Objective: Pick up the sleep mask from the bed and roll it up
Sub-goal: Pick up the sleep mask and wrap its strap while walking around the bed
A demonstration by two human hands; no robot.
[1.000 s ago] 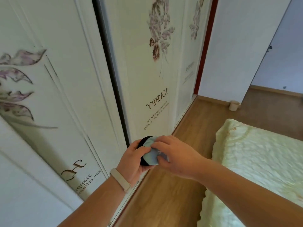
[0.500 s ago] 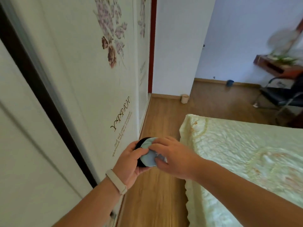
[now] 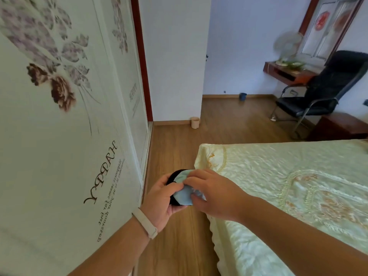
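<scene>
The sleep mask point(image 3: 183, 194) is a small bundle, pale blue on one side and black on the other, held in the air over the floor beside the bed point(image 3: 298, 186). My left hand point(image 3: 161, 202), with a pale wristband, cups it from the left, thumb on the blue face. My right hand point(image 3: 211, 192) pinches the blue fabric from the right. Much of the mask is hidden by my fingers. It looks curled into a compact roll.
A wardrobe point(image 3: 69, 136) with flower prints and lettering stands close on my left. Wooden floor point(image 3: 179, 146) runs between it and the bed. Farther off are a small beige bin point(image 3: 195, 122), a black office chair point(image 3: 322, 92), a wall shelf with a fan point(image 3: 286, 48) and a dark red cabinet point(image 3: 338, 126).
My view has swung right, away from the wardrobe and toward the room and bed. Both hands keep the same hold on the mask, with little change in the bundle.
</scene>
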